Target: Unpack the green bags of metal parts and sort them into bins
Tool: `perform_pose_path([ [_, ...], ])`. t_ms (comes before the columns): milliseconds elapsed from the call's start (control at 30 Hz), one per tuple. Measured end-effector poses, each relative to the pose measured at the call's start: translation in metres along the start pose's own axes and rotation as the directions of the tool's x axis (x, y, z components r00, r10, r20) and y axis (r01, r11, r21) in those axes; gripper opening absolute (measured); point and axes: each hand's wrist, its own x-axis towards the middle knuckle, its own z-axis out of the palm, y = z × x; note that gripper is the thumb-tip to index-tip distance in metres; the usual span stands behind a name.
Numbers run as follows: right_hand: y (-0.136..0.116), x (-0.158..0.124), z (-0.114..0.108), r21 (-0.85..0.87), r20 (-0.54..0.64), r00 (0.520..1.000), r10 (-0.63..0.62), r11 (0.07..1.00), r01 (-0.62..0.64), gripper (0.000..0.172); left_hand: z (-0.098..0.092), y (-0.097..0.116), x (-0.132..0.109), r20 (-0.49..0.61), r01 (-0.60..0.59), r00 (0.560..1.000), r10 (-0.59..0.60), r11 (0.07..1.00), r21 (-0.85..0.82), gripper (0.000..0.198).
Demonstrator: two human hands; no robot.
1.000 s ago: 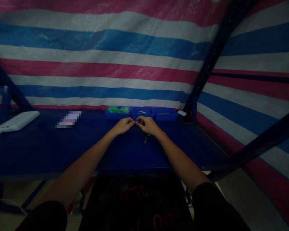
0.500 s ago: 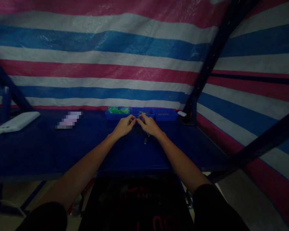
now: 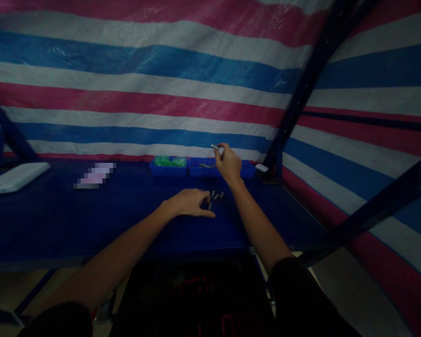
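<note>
My right hand (image 3: 229,163) is raised over the blue bins and pinches a small silvery metal cylinder (image 3: 214,147) between thumb and fingertips. Low over the blue table, my left hand (image 3: 189,203) has its thumb and fingers spread, with a short metal piece (image 3: 210,206) lying between them; whether they touch it I cannot tell. Just beyond the left fingertips, several similar small metal pieces (image 3: 216,196) lie in a loose group on the table.
Three blue bins line the back of the table: a left bin (image 3: 169,171) with green plastic, a middle bin (image 3: 205,172) with metal parts, and a right bin (image 3: 248,170) partly behind my hand. A white device (image 3: 17,178), a blurred-out flat item (image 3: 95,176) and a small white case (image 3: 261,167) also lie here.
My hands were together at the bins and have parted. The right rose with a metal cylinder in its fingers; the left came down toward the loose pieces and opened.
</note>
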Motion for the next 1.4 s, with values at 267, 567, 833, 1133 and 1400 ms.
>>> perform_pose_path([
  [267, 0.025, -0.026, 0.021, 0.074, 0.411, 0.912, -0.005, 0.997, -0.028, 0.029, 0.004, -0.021, 0.007, -0.135, 0.019, 0.991, -0.019, 1.0, 0.001, 0.018],
  [567, -0.003, -0.038, 0.028, 0.325, 0.495, 0.812, -0.309, 0.933, 0.157, 0.028, -0.008, -0.061, 0.005, -0.304, 0.226, 0.918, -0.254, 0.966, -0.124, 0.03],
  [833, -0.01, -0.041, 0.025, 0.299, 0.5, 0.803, -0.325, 0.935, 0.192, 0.019, -0.011, -0.058, 0.006, -0.291, 0.229, 0.914, -0.282, 0.952, -0.204, 0.037],
  [1133, -0.01, -0.039, 0.03, 0.304, 0.462, 0.845, -0.268, 0.943, 0.132, 0.028, -0.011, -0.052, 0.005, -0.403, 0.097, 0.892, -0.205, 0.957, -0.273, 0.028],
  [1400, -0.012, -0.041, 0.031, 0.408, 0.428, 0.863, -0.268, 0.91, 0.08, 0.031, -0.011, -0.046, 0.006, -0.46, 0.167, 0.852, -0.248, 0.963, -0.21, 0.023],
])
